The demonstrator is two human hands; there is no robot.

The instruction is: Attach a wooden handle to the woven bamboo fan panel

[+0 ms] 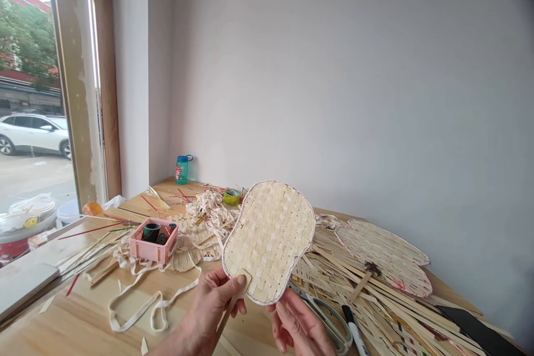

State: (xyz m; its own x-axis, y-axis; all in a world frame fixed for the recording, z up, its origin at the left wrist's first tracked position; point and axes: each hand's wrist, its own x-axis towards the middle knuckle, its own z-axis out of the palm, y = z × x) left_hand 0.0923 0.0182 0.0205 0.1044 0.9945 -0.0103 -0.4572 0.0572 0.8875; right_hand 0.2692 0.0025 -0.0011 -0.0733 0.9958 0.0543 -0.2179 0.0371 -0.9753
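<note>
A woven fan (pixel 275 233) of pale flat strips, its wavy edge bound with white cord, is held up above the table. My left hand (pixel 212 300) is closed on its lower left edge, thumb in front. Under that thumb a flat bamboo strip (pixel 225 320) lies against the fan and runs down past the palm. My right hand (pixel 298 322) has its fingers curled at the fan's bottom edge, a fingertip partly hidden behind it. Scissors (pixel 327 314) with pale handles and a black-and-white marker (pixel 354 331) lie just right of that hand.
A pink basket (pixel 153 250) of thread spools stands left, amid white cloth ribbon (pixel 136 320). Behind are a tape roll (pixel 231 196) and a blue-green bottle (pixel 182 171). Loose bamboo strips (pixel 375 300) and another woven piece (pixel 384 250) cover the right side, before a wall.
</note>
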